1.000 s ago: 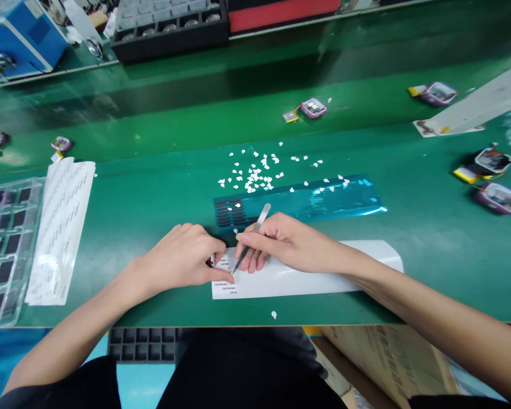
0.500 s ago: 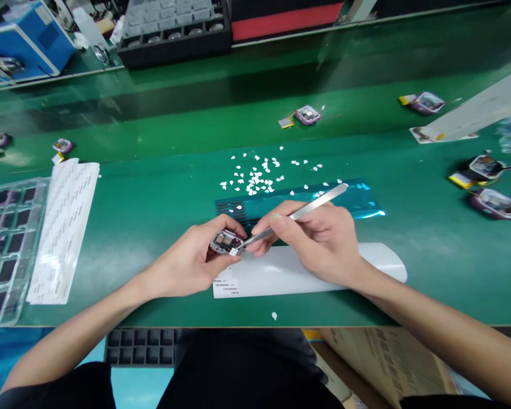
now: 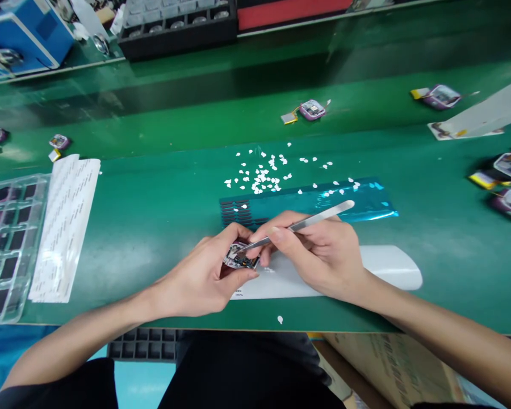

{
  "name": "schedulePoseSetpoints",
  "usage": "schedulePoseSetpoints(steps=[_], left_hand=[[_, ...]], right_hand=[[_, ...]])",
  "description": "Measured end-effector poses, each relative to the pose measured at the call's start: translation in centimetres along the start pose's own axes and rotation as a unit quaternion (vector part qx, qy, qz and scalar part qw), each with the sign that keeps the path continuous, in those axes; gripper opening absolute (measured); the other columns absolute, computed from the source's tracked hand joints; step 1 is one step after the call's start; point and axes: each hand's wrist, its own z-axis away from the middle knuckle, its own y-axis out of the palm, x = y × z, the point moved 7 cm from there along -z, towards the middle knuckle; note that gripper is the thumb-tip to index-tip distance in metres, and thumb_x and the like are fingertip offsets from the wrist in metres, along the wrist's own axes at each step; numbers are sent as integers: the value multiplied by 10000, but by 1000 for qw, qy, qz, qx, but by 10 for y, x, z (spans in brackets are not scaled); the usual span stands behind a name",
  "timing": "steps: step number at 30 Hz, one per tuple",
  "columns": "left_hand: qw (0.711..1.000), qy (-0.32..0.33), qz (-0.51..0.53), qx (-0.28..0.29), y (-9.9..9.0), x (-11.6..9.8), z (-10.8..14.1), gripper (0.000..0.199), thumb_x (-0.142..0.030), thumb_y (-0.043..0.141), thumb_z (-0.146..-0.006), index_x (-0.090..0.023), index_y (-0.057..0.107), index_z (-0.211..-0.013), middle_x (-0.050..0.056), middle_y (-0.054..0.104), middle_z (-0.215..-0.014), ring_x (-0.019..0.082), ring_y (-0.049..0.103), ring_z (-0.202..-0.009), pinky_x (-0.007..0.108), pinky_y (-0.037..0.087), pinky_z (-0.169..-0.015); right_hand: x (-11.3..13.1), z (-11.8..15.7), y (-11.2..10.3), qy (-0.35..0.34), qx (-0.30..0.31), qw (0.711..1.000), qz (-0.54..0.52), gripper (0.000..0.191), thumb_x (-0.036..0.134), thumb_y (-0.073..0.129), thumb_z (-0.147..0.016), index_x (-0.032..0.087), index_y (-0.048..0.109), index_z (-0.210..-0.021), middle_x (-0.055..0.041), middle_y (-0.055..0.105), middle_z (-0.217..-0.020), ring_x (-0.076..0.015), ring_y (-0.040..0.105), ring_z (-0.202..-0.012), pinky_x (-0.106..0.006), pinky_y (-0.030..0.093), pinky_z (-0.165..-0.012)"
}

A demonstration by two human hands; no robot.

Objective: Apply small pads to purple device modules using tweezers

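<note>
A small circuit board (image 3: pixel 238 258) is gripped in the left hand (image 3: pixel 204 278) — tweezers (image 3: pixel 298 225), pinched by the right hand (image 3: pixel 319 253), are touched to it; steady placement is needed.

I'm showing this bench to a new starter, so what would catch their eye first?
First, at the near middle, the left hand pinches a small circuit module while the right hand touches steel tweezers to it. Just behind lie a shiny blue film strip and scattered white paper bits on the green bench.
</note>
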Motion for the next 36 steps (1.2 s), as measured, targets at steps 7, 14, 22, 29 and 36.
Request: schedulePoseSetpoints(steps=[7, 14, 22, 29, 36], left_hand=[[1000, -3, 3, 0, 0, -3, 0, 150, -166, 612, -919, -205, 489, -997, 4, 599, -909, 102, 506, -672, 225, 395, -555], [1000, -4, 1, 2, 2, -1, 2, 144, -168, 607, -926, -204, 499, -1015, 3, 591, -913, 100, 494, -663, 230, 400, -552], [1000, -6, -15, 5, 1, -2, 2, 163, -172, 621, -918, -204, 488, -1007, -23, 550, -869, 93, 439, -648, 227, 385, -557], [1000, 3, 7, 24, -2, -8, 1, 99, -174, 564, -945, -178, 515, -1031, -2, 546, -857, 101, 451, -655, 231, 392, -567], [994, 49, 71, 67, -10, -17, -2, 238, -144, 411, -1006, -117, 571, -1181, 36, 597, -814, 123, 531, -674, 244, 455, -613]], right_hand=[[0, -1, -1, 10, -12, 1000, -19, 279, 283, 552, -1019, 191, 704, -804, -1, 729, -793, -91, 689, -568, -178, 590, -538], [3, 0, 0, 2, -15, 1000, 4, 274, 299, 554, -1021, 190, 691, -810, -3, 732, -817, -96, 690, -572, -189, 590, -527], [6, -1, 0, -3, -13, 1000, -6, 298, 260, 551, -1015, 176, 698, -770, -30, 736, -808, -102, 690, -572, -195, 581, -524], [7, -1, -2, -17, -17, 999, 22, 325, 233, 547, -1009, 180, 675, -716, -31, 736, -784, -108, 698, -581, -197, 583, -530], [19, -2, -9, -50, -39, 993, 95, 326, 178, 529, -1007, 198, 687, -722, -7, 741, -730, -100, 698, -596, -197, 597, -609]])
